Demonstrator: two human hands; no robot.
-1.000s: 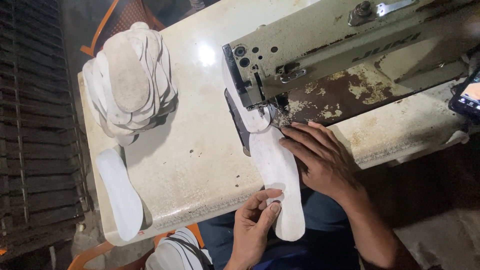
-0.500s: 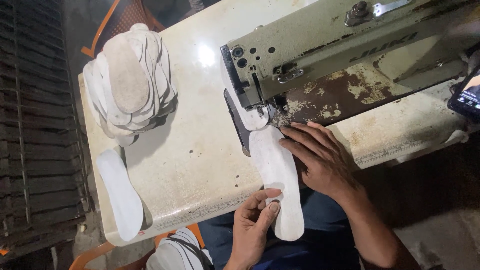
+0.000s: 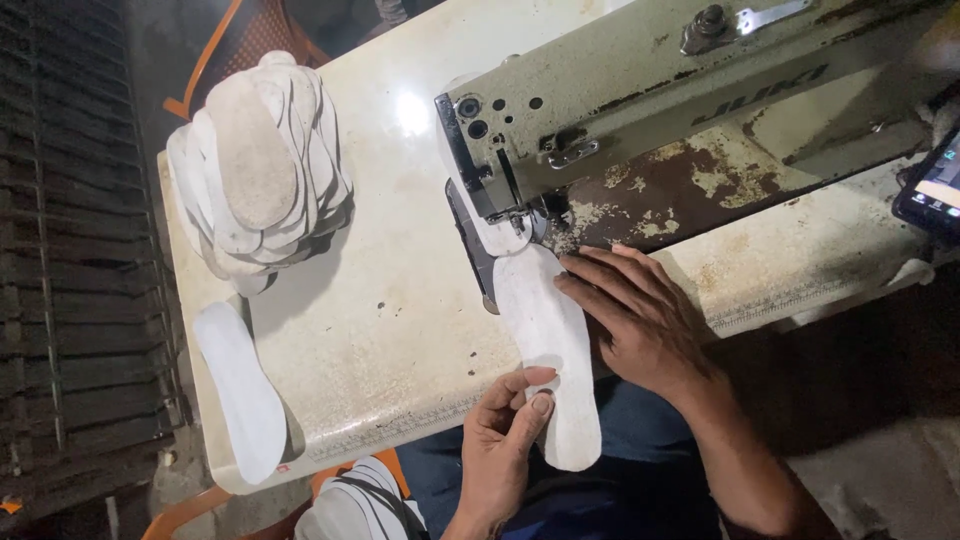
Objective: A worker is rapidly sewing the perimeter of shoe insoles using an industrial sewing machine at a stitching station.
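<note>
both hands (image 3: 640,320) on white insole (image 3: 548,340)

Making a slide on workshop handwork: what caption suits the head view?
Two hands, left hand and right hand, guide a white insole under a sewing machine.

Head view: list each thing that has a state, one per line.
White insole: flat on the table, front end under the sewing machine's foot.
Left hand: fingers pinching the insole's heel edge.
Right hand: flat beside the insole, fingertips on its edge.
Insole stack: piled, untouched.
Single insole: overhanging the table edge.
</note>
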